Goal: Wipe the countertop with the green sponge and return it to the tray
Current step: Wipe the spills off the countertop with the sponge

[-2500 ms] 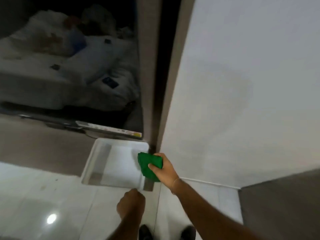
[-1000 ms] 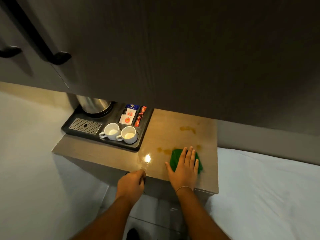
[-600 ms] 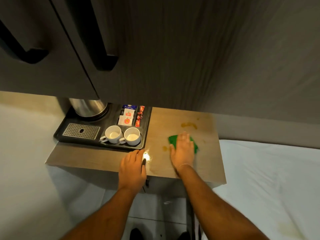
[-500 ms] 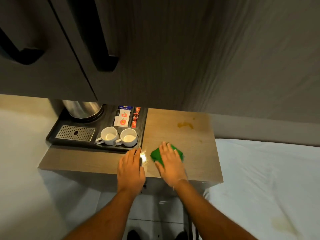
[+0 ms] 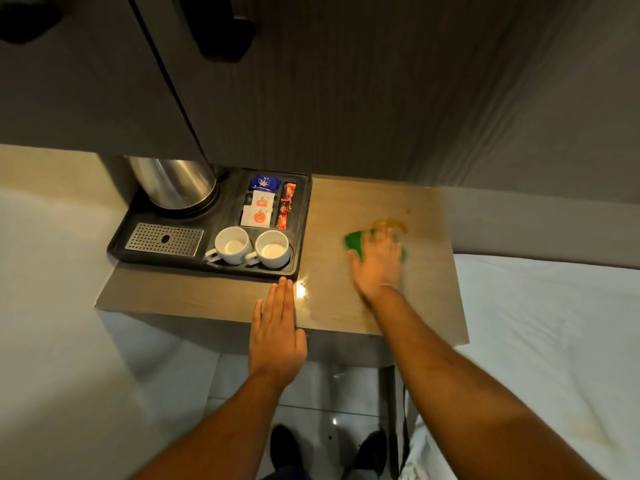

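The green sponge (image 5: 354, 241) lies flat on the wooden countertop (image 5: 332, 216), mostly covered by my right hand (image 5: 378, 265), which presses down on it with fingers spread. An orange-brown stain (image 5: 390, 223) sits just beyond my fingertips, touching the sponge's far edge. My left hand (image 5: 277, 327) rests flat and empty on the counter's front edge, fingers together, pointing at the black tray. The white tray from earlier is out of view.
A black hospitality tray (image 5: 138, 251) at the left holds a steel kettle (image 5: 173, 181), two white cups (image 5: 252, 249) and sachets (image 5: 261, 206). Dark cabinet doors (image 5: 173, 81) overhang the counter. A white bed (image 5: 554, 341) adjoins on the right.
I turned from the white tray to the counter with the sponge. Since half a second ago my right hand slid the sponge right and farther back, up to the stain. My left hand flattened.
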